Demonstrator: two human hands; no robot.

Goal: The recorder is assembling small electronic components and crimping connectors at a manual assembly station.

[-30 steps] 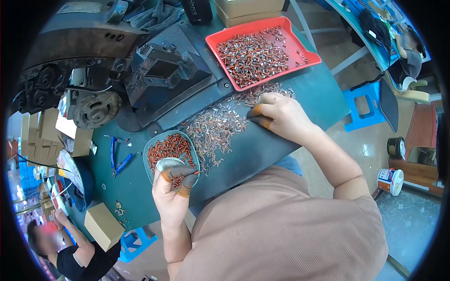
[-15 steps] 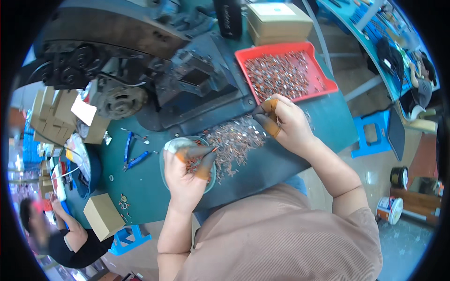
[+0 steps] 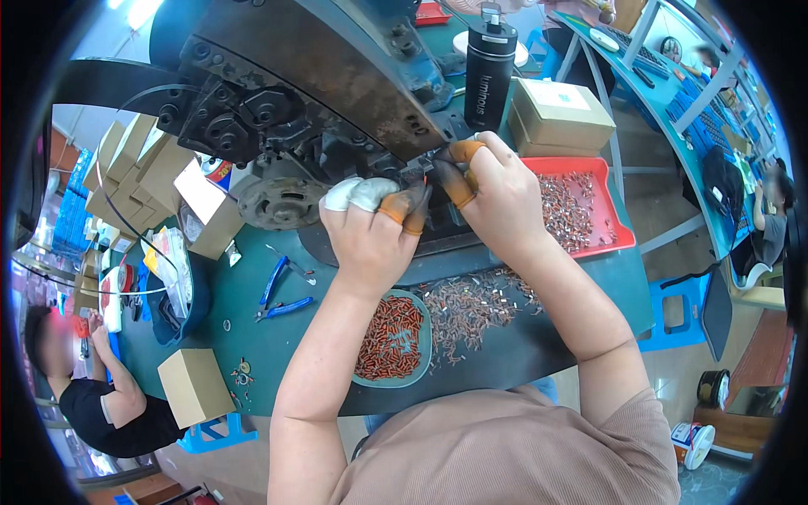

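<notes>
Both my hands are up at the black press machine (image 3: 337, 80), fingertips close together under its head. My left hand (image 3: 370, 231) wears white and orange-black finger cots. Its thumb and forefinger pinch a small copper-coloured part (image 3: 426, 179), of which only the tip shows. My right hand (image 3: 505, 198), also in orange-black finger cots, has its fingers closed beside the press tooling; what they hold, if anything, is hidden. Below my left wrist stands a green bowl (image 3: 430, 341) of copper-coloured parts (image 3: 389, 337). To its right lies a loose heap of small metal parts (image 3: 467, 311).
A red tray (image 3: 621, 223) of metal parts sits right of my right forearm. Behind it are a cardboard box (image 3: 560, 126) and a black bottle (image 3: 491, 71). Blue-handled pliers (image 3: 286, 309) lie at left, near an open carton (image 3: 189, 383). A co-worker (image 3: 109, 396) sits far left.
My left hand has moved from over the green bowl up to the press, and my right hand from the heap to the press. The view has shifted, and the bowl's contents now show.
</notes>
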